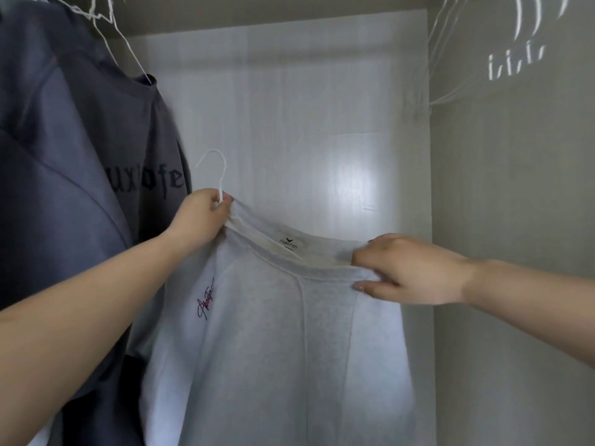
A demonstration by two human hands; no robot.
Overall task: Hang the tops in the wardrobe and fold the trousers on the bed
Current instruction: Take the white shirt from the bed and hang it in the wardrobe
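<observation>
A light grey top [273, 342] with a small pink signature print hangs in front of me inside the wardrobe. A white wire hanger [215, 169] sticks out of its neck, hook free in the air below the rail. My left hand [201, 220] grips the hanger's neck together with the left side of the collar. My right hand [405, 268] pinches the top's fabric at the right shoulder, beside the collar. The rest of the hanger is hidden inside the top.
A blue-grey top [80, 175] with dark lettering hangs on a white hanger at the left. Several bare white hangers [441, 69] hang at the upper right. The white wardrobe back panel [306, 123] and a beige side wall [515, 188] close the space.
</observation>
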